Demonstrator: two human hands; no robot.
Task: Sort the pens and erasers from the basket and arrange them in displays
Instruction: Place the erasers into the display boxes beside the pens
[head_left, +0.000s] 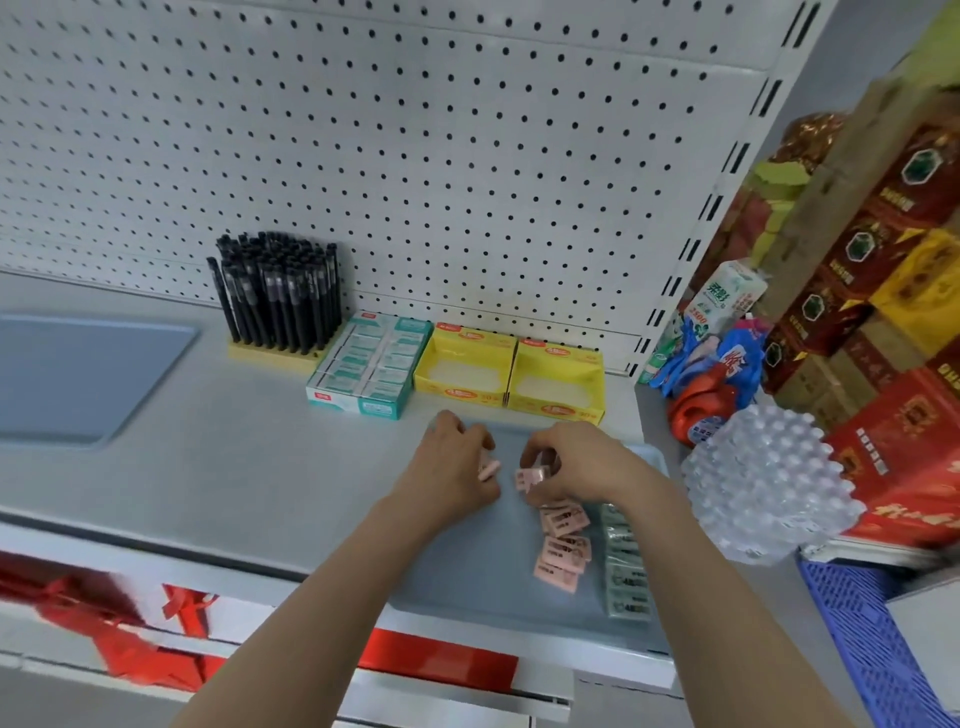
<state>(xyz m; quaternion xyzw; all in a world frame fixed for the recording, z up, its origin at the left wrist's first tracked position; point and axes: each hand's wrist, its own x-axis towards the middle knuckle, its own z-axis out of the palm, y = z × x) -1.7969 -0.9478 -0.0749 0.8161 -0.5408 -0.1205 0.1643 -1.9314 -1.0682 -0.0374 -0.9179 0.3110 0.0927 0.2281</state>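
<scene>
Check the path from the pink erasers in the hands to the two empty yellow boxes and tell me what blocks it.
Nothing visible does. The left hand and right hand hold pink erasers over the grey tray. Only bare shelf lies between them and the open yellow boxes. The teal eraser box sits off to the left.

Two bare forearms, left hand (451, 470), right hand (574, 462), no sleeves, no jewelry

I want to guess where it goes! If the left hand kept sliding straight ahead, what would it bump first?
Probably the nearer yellow box, which sits just beyond the left hand; depth is hard to judge.
</scene>
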